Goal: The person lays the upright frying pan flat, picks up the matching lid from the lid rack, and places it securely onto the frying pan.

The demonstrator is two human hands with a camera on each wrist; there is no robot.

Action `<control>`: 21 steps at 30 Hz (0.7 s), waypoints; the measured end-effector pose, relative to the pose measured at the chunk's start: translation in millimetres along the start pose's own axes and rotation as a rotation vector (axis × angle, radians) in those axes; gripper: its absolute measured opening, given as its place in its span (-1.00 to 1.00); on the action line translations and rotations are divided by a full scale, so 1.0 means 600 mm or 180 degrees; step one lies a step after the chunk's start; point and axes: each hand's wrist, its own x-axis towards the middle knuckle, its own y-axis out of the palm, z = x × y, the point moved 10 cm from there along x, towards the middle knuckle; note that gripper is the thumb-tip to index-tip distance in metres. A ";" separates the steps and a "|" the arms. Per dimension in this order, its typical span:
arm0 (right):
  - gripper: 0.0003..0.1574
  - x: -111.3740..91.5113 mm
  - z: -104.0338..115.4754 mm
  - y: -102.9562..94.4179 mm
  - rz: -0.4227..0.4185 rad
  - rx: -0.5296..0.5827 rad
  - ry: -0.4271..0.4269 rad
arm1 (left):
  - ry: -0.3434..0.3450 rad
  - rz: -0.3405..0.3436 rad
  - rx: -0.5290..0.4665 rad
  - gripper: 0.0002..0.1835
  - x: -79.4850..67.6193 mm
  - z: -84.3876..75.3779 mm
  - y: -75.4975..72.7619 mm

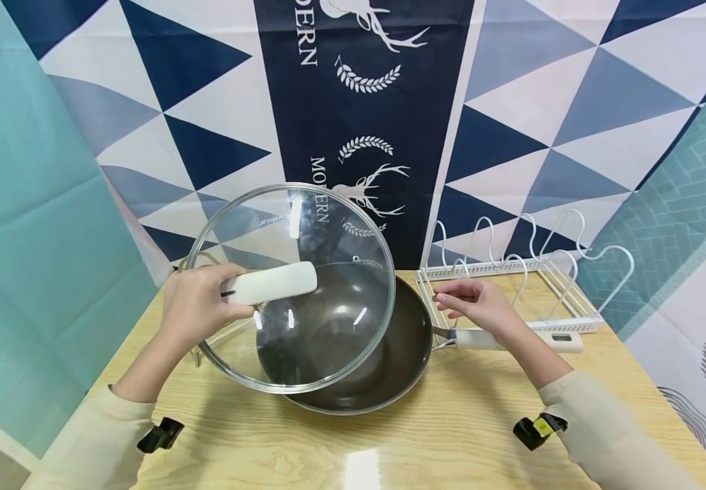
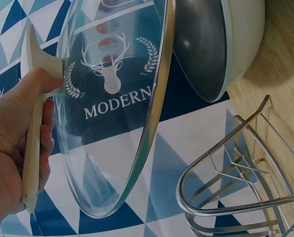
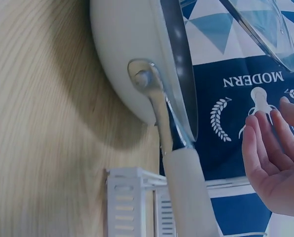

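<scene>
My left hand (image 1: pixel 196 299) grips the cream handle (image 1: pixel 276 282) of a clear glass lid (image 1: pixel 304 327) with a metal rim. The lid is held tilted above a wok (image 1: pixel 413 340), dark inside and cream outside, and part of the wok shows through the glass. In the left wrist view, the thumb and fingers wrap round the lid handle (image 2: pixel 34 128). My right hand (image 1: pixel 481 309) holds nothing; its fingers are loosely bent over the wok's cream handle (image 1: pixel 475 339). The right wrist view shows this hand (image 3: pixel 280 163) apart from the wok handle (image 3: pixel 189 192).
A white rack (image 1: pixel 582 322) with wavy wire dividers stands at the back right, beside the wok's handle. A metal wire rack (image 2: pixel 186 192) sits left of the wok, partly behind the lid. Patterned cloth (image 1: pixel 365 109) hangs behind the wooden table (image 1: pixel 279 442).
</scene>
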 end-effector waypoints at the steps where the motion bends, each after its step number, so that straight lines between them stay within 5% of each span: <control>1: -0.51 -0.003 -0.002 -0.002 0.0004 0.0004 0.0003 | -0.0013 0.0028 -0.0012 -0.58 0.000 0.000 0.002; 12: -0.54 -0.029 -0.026 -0.031 -0.0004 -0.0184 0.0003 | -0.0103 0.0158 -0.0102 -0.55 -0.003 0.000 0.018; 21: -0.56 -0.046 -0.033 -0.066 -0.0104 -0.0695 -0.0025 | -0.0145 0.0180 -0.0096 -0.57 0.002 0.003 0.027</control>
